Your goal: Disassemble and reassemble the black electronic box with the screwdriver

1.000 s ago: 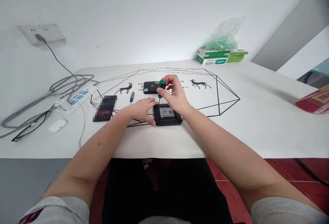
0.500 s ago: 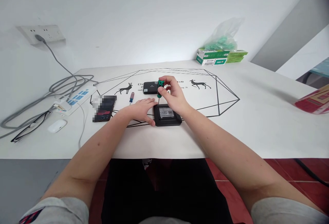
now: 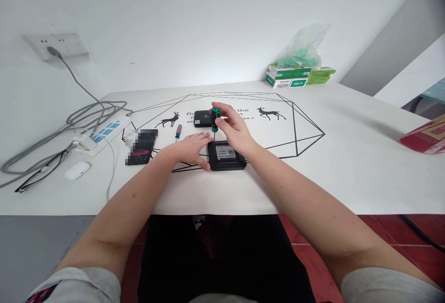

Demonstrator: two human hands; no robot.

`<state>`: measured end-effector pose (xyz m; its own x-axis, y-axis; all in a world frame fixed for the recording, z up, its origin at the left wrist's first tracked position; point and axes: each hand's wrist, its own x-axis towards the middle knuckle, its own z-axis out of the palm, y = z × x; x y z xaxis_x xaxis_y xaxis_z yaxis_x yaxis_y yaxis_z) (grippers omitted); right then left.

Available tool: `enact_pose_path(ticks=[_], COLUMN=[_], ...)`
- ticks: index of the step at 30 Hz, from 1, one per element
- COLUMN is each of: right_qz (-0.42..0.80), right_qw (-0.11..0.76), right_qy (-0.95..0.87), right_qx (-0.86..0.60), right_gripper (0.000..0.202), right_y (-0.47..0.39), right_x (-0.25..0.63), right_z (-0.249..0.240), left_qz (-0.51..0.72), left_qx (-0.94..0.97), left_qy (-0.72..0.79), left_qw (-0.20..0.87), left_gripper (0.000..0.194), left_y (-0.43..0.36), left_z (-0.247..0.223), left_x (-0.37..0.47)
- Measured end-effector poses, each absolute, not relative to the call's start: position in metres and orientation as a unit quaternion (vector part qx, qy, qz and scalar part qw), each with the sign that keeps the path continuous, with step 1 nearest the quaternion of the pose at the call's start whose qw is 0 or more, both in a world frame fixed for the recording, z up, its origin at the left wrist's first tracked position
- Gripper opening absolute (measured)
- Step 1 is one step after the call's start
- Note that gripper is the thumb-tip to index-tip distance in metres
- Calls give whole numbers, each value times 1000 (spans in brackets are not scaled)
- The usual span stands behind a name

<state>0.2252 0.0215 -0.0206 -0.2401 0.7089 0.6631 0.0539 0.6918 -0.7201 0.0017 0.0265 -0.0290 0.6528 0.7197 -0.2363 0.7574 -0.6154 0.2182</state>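
Note:
A black rectangular enclosure (image 3: 227,164) lies on the table, with a drive bearing a white printed label (image 3: 225,152) inside it. My right hand (image 3: 233,128) grips a green and black screwdriver (image 3: 215,120), held nearly upright. Its shaft comes down at the enclosure's upper left corner; the tip is too small to make out. My left hand (image 3: 195,148) rests with fingers apart against the enclosure's left side. Just behind, a black cover (image 3: 202,118) with a small label lies flat, partly hidden by the right hand. A second screwdriver (image 3: 178,132) with a reddish and blue handle lies beyond my left hand.
At left are a phone (image 3: 145,147), a power strip (image 3: 106,135) with coiled grey cable, a white earbud case (image 3: 78,171) and glasses (image 3: 41,172). Green and white boxes (image 3: 288,75) under a plastic bag (image 3: 304,48) stand back right. A red package (image 3: 424,137) sits at the right edge.
My right hand's fingers have shifted around the screwdriver handle, and its top has moved slightly left. My left hand and the enclosure stay practically in place.

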Motion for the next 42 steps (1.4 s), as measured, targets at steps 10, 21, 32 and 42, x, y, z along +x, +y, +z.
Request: enact_pose_path(ticks=[10,21,32,42], right_qz=[233,222,152,214], right_qw=[528,586,33,246], right_qy=[-754,-671,-650,-664], right_qx=[-315,-396,-743,-673], right_gripper=[54,54,54,62], right_y=[18,28,50,39], right_x=[226,235,280,259], right_z=[-17,-11,-1,2], left_qz=[-27,-46,59,206], left_qx=[907,882,908,885], left_qy=[389,423,360,390], left_qw=[161,201,205,147], left_gripper=[128,143,115,123], left_y=[32,11,-8,1], left_z=[-37,-14,-22,-24], left_x=[-3,9,48,33])
